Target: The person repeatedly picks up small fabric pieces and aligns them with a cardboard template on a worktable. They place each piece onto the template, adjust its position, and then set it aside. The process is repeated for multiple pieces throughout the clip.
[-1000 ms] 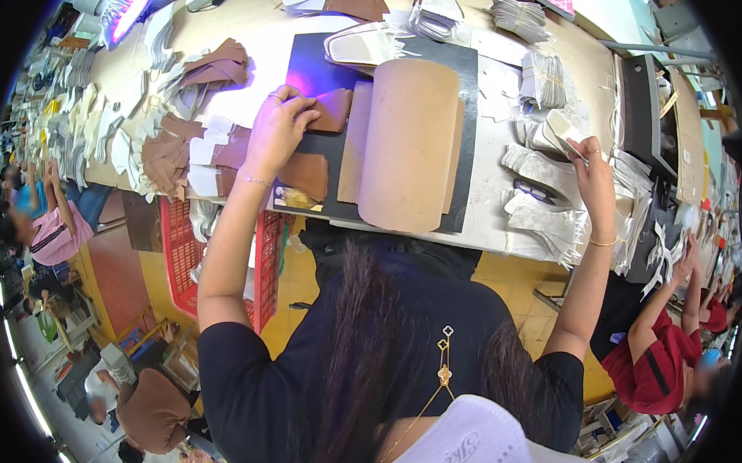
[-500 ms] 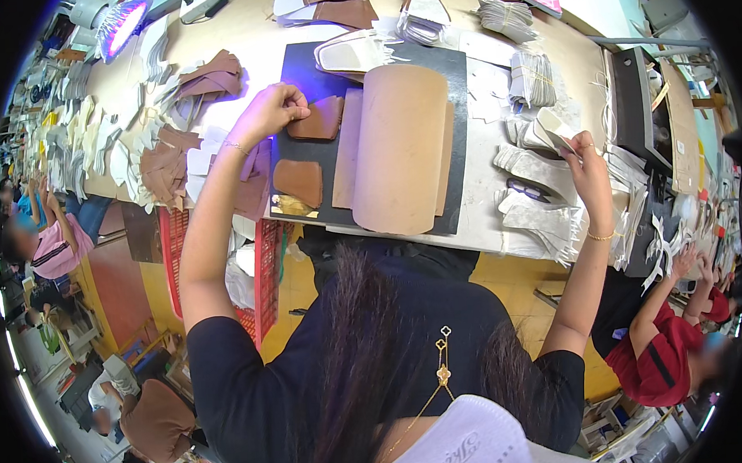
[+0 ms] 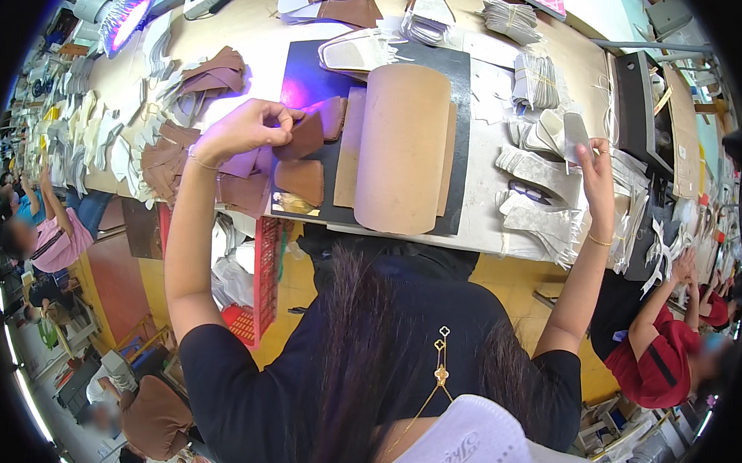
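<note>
A brown leather piece [image 3: 301, 138] is pinched between the thumb and fingers of my left hand [image 3: 244, 131], raised above the left side of a black board [image 3: 308, 69]. Two more brown pieces lie there: one tan-brown piece [image 3: 300, 182] nearer me and another piece [image 3: 334, 117] farther off. A wide tan half-round block [image 3: 405, 147] stands in the board's middle. At the right, my right hand [image 3: 597, 170] grips a thin pale-grey piece [image 3: 575, 133] upright by its lower end. Beneath it lie piles of whitish cut pieces [image 3: 539, 164].
Brown leather pieces [image 3: 169, 157] are heaped left of the board. A lit lamp [image 3: 127, 25] stands at the far left. Tied bundles [image 3: 535, 80] sit at the back right, near a dark box [image 3: 637, 108]. A red basket [image 3: 266, 265] is below the table edge; a co-worker in red [image 3: 662, 359] is at the right.
My left hand has come toward me, lifting a brown piece off the board. In my right hand the pale-grey piece now stands upright, raised from the pile.
</note>
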